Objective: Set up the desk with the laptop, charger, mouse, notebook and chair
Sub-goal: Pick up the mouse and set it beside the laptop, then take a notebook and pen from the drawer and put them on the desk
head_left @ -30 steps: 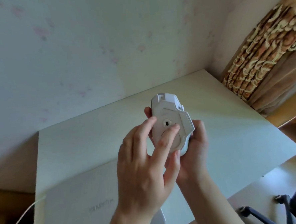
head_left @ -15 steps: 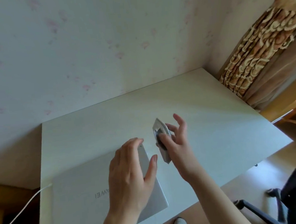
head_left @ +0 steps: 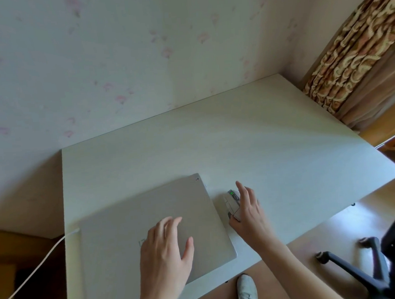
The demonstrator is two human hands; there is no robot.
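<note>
Desk (head_left: 249, 146): smooth matt pale laminate. Laptop (head_left: 131, 222): matt silver metal lid. Mouse (head_left: 231, 202): white plastic. Curtain (head_left: 353, 66): patterned cloth. Floor (head_left: 317, 230): glossy wood.

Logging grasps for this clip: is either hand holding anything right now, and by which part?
The right hand rests on the mouse on the desk, gripping its right side. The left hand hovers open over the closed laptop, holding nothing.

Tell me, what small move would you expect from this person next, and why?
Probably the right hand lets go of the mouse: it already sits upright on the desk beside the closed laptop, green light showing. The left hand hovers above the lid, perhaps to open it.
</note>
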